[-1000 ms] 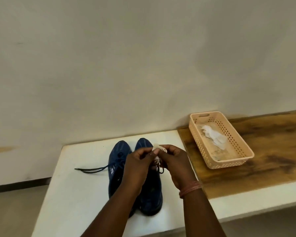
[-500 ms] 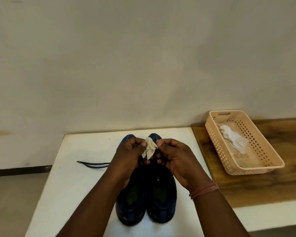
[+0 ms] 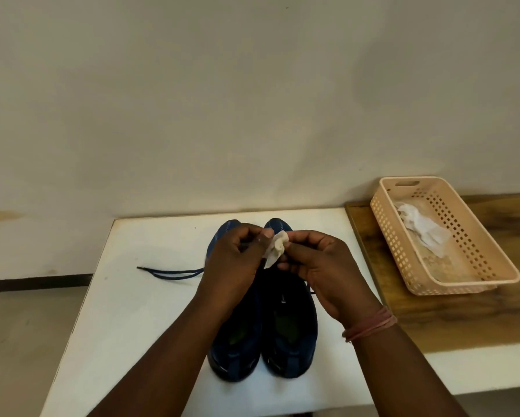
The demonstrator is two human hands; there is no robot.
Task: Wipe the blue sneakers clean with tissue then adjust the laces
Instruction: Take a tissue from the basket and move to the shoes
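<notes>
While held above the toes of the blue sneakers [image 3: 263, 320], pinching one crumpled tissue [image 3: 275, 252] between them: left hand [image 3: 236, 266] on its left edge, right hand [image 3: 322, 266] on its right, fingers of each grip curled round the wad. Compared with half a second ago, much the same pinch on the tissue, wad now a little more bunched and turned. Side by side on the white tabletop [image 3: 126, 311], both sneakers, toes toward the wall, heels near the front edge. Trailing left across the tabletop, a dark lace [image 3: 168, 272], as before. To the right, on the wooden surface [image 3: 463, 314], a peach basket [image 3: 490, 254] with another white tissue [image 3: 421, 233] inside, unchanged.
</notes>
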